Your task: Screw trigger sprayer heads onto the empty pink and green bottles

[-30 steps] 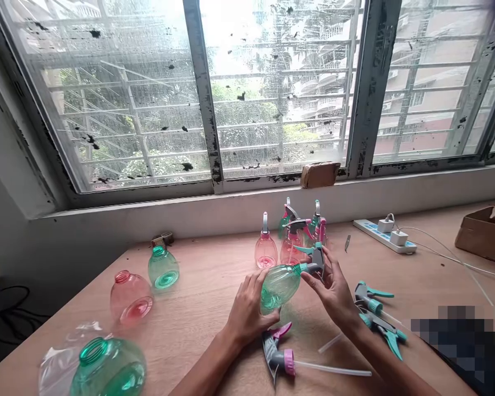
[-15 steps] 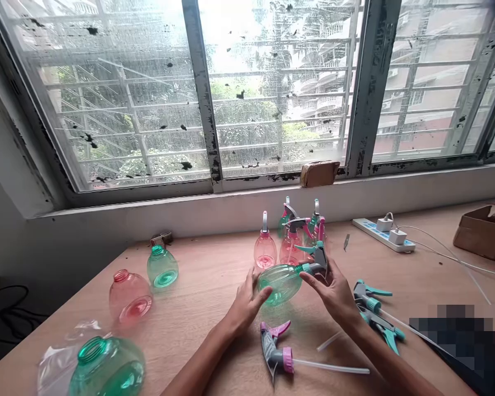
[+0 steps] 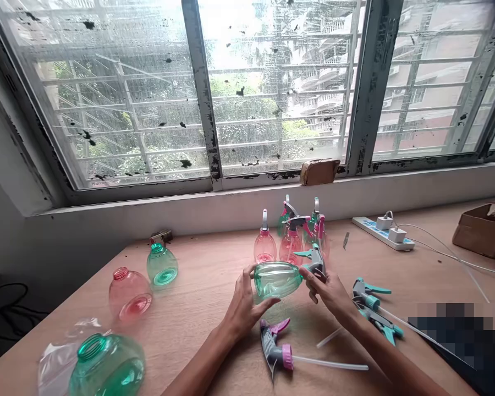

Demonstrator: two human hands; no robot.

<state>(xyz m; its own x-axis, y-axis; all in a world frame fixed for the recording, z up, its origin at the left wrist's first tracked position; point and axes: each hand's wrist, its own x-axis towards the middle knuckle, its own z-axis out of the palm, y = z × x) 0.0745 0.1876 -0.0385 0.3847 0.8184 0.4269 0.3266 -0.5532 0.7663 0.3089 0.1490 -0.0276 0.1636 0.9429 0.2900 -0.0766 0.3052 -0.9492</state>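
Observation:
A clear green spray bottle (image 3: 277, 279) lies sideways in the air between my hands, its grey and teal trigger head (image 3: 315, 260) fitted at the neck on the right. My left hand (image 3: 244, 301) wraps round the base, thumb below and fingers behind. With my right hand (image 3: 328, 290) I pinch the collar where the head meets the neck. Below on the table lies a grey and pink trigger head (image 3: 275, 346) with its dip tube pointing right. Two grey and teal trigger heads (image 3: 373, 300) rest beside my right forearm.
Several assembled spray bottles (image 3: 264, 246) stand near the wall. On the left are a green bottle (image 3: 162, 267), a pink bottle (image 3: 130, 294) and a nearer green bottle (image 3: 107, 363) without heads, plus a plastic bag (image 3: 55, 366). A power strip (image 3: 383, 234) and a cardboard box (image 3: 482, 231) sit at right.
The held bottle has turned about its length and come level, its trigger head swinging slightly. My right fingers have shifted their grip at the collar; my left hand still holds the base.

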